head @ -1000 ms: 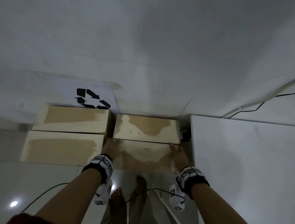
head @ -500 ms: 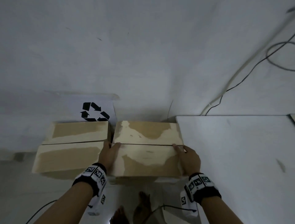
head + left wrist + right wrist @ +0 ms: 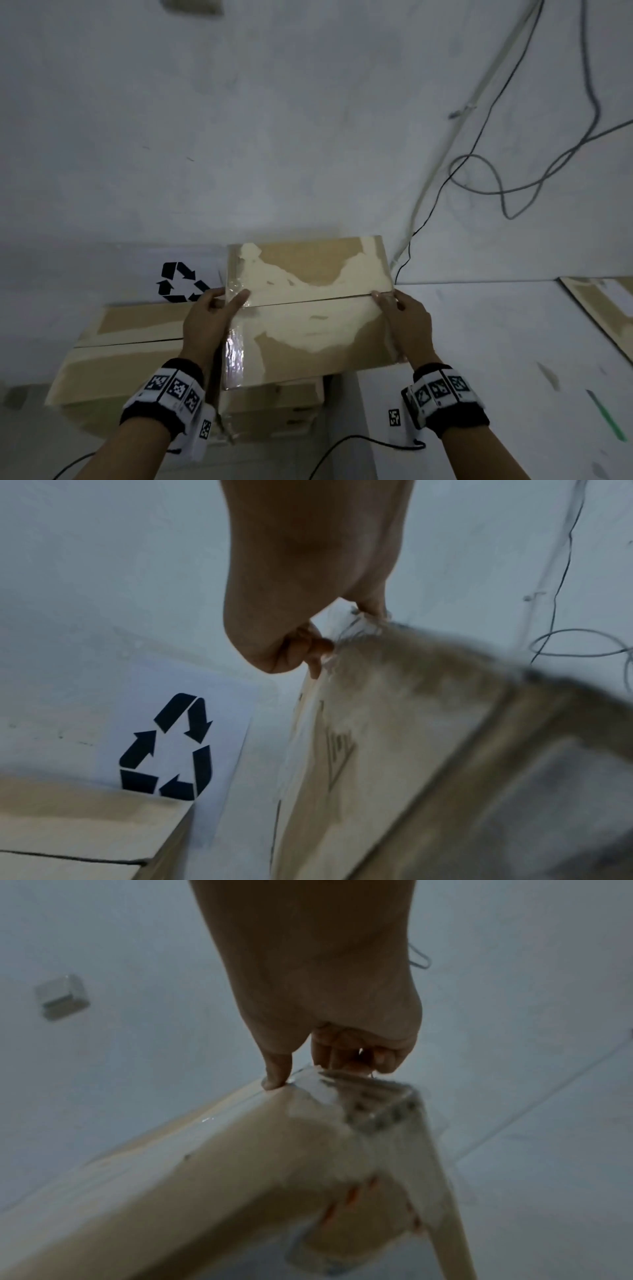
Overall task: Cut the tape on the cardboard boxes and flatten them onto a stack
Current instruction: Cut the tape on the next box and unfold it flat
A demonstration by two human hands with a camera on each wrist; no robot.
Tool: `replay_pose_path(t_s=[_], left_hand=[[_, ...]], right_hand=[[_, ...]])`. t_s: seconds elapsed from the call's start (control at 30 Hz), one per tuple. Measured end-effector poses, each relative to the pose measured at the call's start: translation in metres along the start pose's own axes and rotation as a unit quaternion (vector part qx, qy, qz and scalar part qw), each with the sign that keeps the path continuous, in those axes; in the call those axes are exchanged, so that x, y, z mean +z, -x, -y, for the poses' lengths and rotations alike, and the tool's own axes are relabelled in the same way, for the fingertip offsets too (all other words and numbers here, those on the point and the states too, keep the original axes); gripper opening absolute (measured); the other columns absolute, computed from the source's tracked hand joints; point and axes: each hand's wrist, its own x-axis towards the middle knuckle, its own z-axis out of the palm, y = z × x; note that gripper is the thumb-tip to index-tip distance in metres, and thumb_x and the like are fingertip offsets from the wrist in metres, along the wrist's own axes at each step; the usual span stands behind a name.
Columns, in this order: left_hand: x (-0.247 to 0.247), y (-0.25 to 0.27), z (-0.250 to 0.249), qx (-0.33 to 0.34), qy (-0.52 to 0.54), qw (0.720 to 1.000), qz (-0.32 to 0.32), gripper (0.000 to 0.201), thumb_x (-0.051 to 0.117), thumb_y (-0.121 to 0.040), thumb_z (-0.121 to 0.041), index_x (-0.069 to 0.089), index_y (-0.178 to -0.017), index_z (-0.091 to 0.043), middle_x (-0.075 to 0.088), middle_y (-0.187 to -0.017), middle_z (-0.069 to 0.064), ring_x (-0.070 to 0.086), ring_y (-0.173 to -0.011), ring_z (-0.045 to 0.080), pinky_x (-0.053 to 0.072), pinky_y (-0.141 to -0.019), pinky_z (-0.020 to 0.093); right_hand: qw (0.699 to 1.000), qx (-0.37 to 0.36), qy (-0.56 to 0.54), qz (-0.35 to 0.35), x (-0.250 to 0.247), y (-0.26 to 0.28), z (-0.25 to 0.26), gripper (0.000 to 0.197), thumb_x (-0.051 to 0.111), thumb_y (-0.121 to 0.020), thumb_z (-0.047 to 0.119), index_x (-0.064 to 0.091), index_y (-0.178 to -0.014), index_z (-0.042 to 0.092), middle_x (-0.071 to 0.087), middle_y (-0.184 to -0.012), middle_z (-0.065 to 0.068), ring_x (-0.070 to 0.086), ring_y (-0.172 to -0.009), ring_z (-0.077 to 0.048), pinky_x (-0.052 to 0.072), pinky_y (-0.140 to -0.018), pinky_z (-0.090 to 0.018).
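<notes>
I hold a taped cardboard box by its two short ends, raised above the floor at the middle of the head view. My left hand grips the left end, thumb on top beside the centre seam and fingers down the side. My right hand grips the right end the same way. Clear tape shines along the box's left edge. In the left wrist view my left hand curls over the box's edge. In the right wrist view my right hand pinches the box's taped corner.
A second taped box stands to the left, below a recycling sign on the wall. Another box sits under the held one. A white table is at the right, with flat cardboard at its far edge. Cables hang on the wall.
Both hands have lifted the box up from its place beside the left box, so a lower box now shows beneath. My view has tilted up toward the wall and cables.
</notes>
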Motion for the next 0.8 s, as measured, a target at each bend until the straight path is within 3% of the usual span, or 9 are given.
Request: replay_pose_path(t_s=[0.1, 0.2, 0.3, 0.37, 0.43, 0.5, 0.6, 0.7, 0.8], left_hand=[[0.034, 0.036, -0.018, 0.038, 0.000, 0.999, 0.014, 0.057, 0.067, -0.071, -0.069, 0.065, -0.114, -0.032, 0.068, -0.101, -0.013, 0.063, -0.095, 0.009, 0.050, -0.084, 0.032], [0.080, 0.074, -0.028, 0.064, -0.002, 0.997, 0.046, 0.040, 0.060, -0.088, -0.053, 0.061, -0.125, -0.037, 0.069, -0.111, -0.015, 0.062, -0.104, 0.006, 0.049, -0.093, 0.032], [0.127, 0.109, -0.030, 0.088, -0.029, 0.995, 0.047, 0.041, 0.054, -0.090, -0.054, 0.054, -0.130, -0.045, 0.069, -0.108, -0.015, 0.064, -0.098, 0.007, 0.052, -0.090, 0.036], [0.155, 0.130, -0.032, 0.083, -0.034, 0.994, 0.059, 0.035, 0.054, -0.095, -0.045, 0.054, -0.130, -0.044, 0.069, -0.107, -0.010, 0.065, -0.093, 0.011, 0.054, -0.086, 0.040], [0.181, 0.155, -0.047, 0.046, 0.029, 0.995, 0.088, 0.029, 0.054, -0.097, -0.038, 0.057, -0.125, -0.032, 0.066, -0.116, -0.003, 0.064, -0.101, 0.020, 0.057, -0.080, 0.039], [0.203, 0.177, -0.069, -0.035, 0.125, 0.984, 0.124, 0.037, 0.054, -0.094, -0.045, 0.053, -0.120, -0.018, 0.060, -0.117, 0.001, 0.062, -0.102, 0.026, 0.059, -0.067, 0.034], [0.230, 0.199, -0.096, -0.122, 0.225, 0.947, 0.193, 0.061, 0.049, -0.084, -0.070, 0.053, -0.114, -0.017, 0.056, -0.109, 0.004, 0.061, -0.097, 0.026, 0.058, -0.071, 0.049], [0.259, 0.198, -0.104, -0.176, 0.244, 0.928, 0.218, 0.068, 0.060, -0.076, -0.070, 0.051, -0.119, -0.019, 0.052, -0.113, 0.002, 0.055, -0.105, 0.027, 0.053, -0.079, 0.061], [0.281, 0.187, -0.099, -0.195, 0.249, 0.918, 0.240, 0.069, 0.078, -0.070, -0.056, 0.049, -0.114, -0.011, 0.050, -0.111, 0.006, 0.052, -0.100, 0.020, 0.054, -0.085, 0.049]], right_hand=[[1.000, -0.025, -0.011, 0.009, -0.046, 0.004, -0.026, 0.025, 0.062, -0.090, 0.052, 0.068, -0.089, 0.028, 0.069, -0.072, 0.007, 0.066, -0.072, -0.010, 0.046, -0.065, -0.025], [0.998, -0.015, -0.063, 0.017, -0.094, 0.009, -0.057, 0.022, 0.065, -0.092, 0.040, 0.064, -0.107, 0.024, 0.073, -0.090, 0.005, 0.071, -0.075, -0.011, 0.050, -0.056, -0.020], [0.985, 0.020, -0.170, 0.031, -0.139, 0.020, -0.087, 0.030, 0.064, -0.095, 0.022, 0.049, -0.119, 0.012, 0.069, -0.104, -0.015, 0.073, -0.072, -0.019, 0.055, -0.057, -0.021], [0.976, 0.040, -0.209, 0.036, -0.166, 0.027, -0.105, 0.037, 0.061, -0.096, 0.027, 0.041, -0.123, 0.011, 0.064, -0.112, -0.018, 0.072, -0.077, -0.021, 0.057, -0.065, -0.025], [0.962, 0.073, -0.261, 0.038, -0.193, 0.031, -0.118, 0.043, 0.053, -0.098, 0.043, 0.036, -0.126, 0.015, 0.060, -0.115, -0.014, 0.071, -0.087, -0.028, 0.059, -0.077, -0.037], [0.941, 0.110, -0.317, 0.034, -0.218, 0.035, -0.129, 0.051, 0.043, -0.096, 0.057, 0.035, -0.127, 0.017, 0.058, -0.116, -0.012, 0.069, -0.095, -0.034, 0.058, -0.082, -0.045], [0.908, 0.138, -0.395, 0.022, -0.249, 0.038, -0.155, 0.061, 0.038, -0.094, 0.065, 0.036, -0.134, 0.020, 0.051, -0.130, -0.013, 0.064, -0.108, -0.035, 0.058, -0.081, -0.043], [0.888, 0.160, -0.431, -0.005, -0.270, 0.041, -0.178, 0.089, 0.057, -0.072, 0.080, 0.039, -0.137, 0.021, 0.046, -0.142, -0.014, 0.057, -0.120, -0.034, 0.057, -0.087, -0.046], [0.902, 0.148, -0.404, -0.038, -0.280, 0.046, -0.190, 0.111, 0.075, -0.052, 0.078, 0.034, -0.138, 0.020, 0.044, -0.141, -0.014, 0.051, -0.123, -0.031, 0.053, -0.093, -0.051]])
